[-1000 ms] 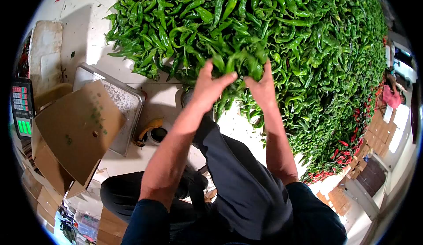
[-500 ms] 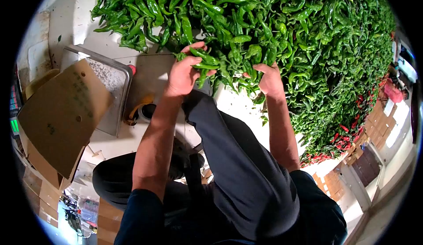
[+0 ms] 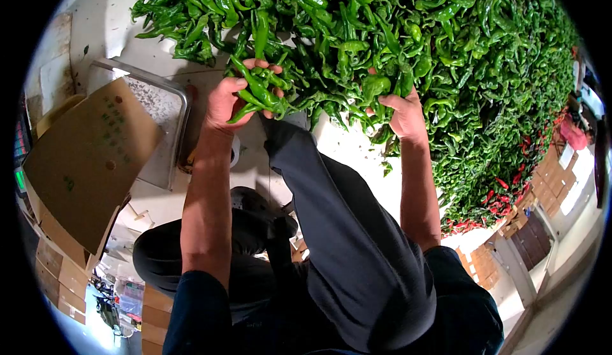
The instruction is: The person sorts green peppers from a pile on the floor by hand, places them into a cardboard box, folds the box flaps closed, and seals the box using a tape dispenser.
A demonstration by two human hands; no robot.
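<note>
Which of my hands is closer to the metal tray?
Left. Your left hand, holding green peppers, is right of the tray in the picture; your right hand is farther right, at the pile's edge.

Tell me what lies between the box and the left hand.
In the head view, the metal tray and a strip of shaded floor lie between the box and the left hand.

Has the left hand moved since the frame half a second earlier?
Yes. Judged against the metal tray, the left hand has moved leftward in the view, toward the tray's right edge, narrowing the gap between them.
</note>
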